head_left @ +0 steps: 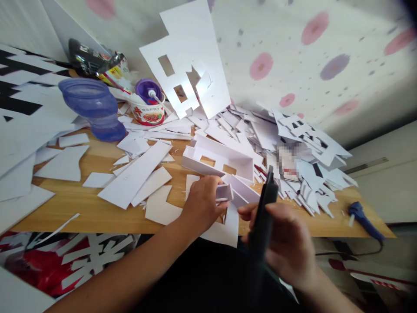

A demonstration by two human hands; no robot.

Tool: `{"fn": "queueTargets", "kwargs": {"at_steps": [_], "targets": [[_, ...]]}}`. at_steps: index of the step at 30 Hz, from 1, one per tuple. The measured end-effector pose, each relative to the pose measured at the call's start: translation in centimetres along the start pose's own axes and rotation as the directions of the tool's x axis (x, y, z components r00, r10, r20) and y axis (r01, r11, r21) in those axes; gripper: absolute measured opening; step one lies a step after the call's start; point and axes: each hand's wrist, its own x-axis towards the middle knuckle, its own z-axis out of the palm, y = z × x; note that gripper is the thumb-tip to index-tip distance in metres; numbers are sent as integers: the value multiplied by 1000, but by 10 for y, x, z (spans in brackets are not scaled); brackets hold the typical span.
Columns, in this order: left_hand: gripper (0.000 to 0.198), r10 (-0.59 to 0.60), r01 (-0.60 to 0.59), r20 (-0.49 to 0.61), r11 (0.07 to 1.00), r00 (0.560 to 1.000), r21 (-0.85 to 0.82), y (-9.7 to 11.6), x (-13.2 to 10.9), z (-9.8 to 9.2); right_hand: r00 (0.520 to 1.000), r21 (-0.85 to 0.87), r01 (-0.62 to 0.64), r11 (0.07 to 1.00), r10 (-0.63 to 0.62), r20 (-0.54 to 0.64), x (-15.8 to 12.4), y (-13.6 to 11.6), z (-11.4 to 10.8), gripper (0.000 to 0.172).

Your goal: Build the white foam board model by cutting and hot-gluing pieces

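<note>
My left hand (202,202) is closed round a small white foam-board piece (224,192) at the near edge of the wooden table (97,213). My right hand (286,243) grips a dark glue gun (263,217), held upright with its tip close to that piece. Just behind the hands lies a white foam-board box with window cut-outs (218,158). A flat white offcut (224,228) lies under the hands.
Many white board scraps (293,143) cover the table's right half, and strips (137,174) lie at its middle. A purple plastic container (94,106), an instant-noodle cup (150,113) and a cut-out wall panel (192,61) stand at the back. A blue tool (363,219) lies at the right edge.
</note>
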Motion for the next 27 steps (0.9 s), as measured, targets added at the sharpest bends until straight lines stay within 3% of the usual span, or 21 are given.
{"fn": "queueTargets", "kwargs": {"at_steps": [4,7,11,16,27], "targets": [[31,-32,31,-7,999,999,-17,1,-1,0,966,-338,260,905,-238,106,4,7,22,61],[29,-34,33,-25,999,999,-30,0,1,0,941,-477,337,812,-298,158,9,10,29,55],[22,-13,13,18,999,1000,-40,-2,3,-1,914,-523,402,752,-297,276,17,11,32,49],[20,31,-31,1,998,1000,-63,-4,2,-2,908,-597,394,699,-198,368,21,12,34,38],[16,22,-21,15,997,1000,-72,-5,2,-1,890,-600,410,687,-159,426,25,15,31,34]]}}
